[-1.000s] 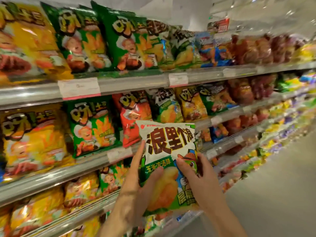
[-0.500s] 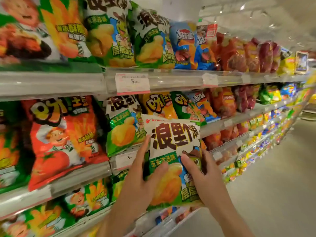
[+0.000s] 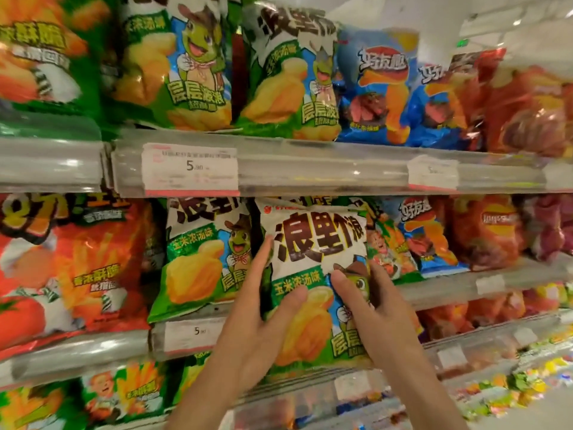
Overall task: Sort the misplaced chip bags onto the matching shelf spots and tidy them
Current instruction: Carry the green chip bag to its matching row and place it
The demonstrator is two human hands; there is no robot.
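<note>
A supermarket snack aisle fills the view, with clear-fronted shelves running off to the right. At far left on the middle shelf (image 3: 279, 324) stands an orange tomato chip bag (image 3: 77, 268), then a green-and-white corn-soup chip bag (image 3: 201, 262) above a 5.90 price tag (image 3: 192, 333). Just right of it, the left hand (image 3: 257, 324) and right hand (image 3: 378, 308) each clasp a side of the matching held corn-soup bag (image 3: 313, 274), thumbs on its face, upright before the gap. To place it well, I would slide it straight back beside its twin, bottom edge behind the shelf lip, face forward, without crushing the green bag (image 3: 387, 246) behind and to the right.
</note>
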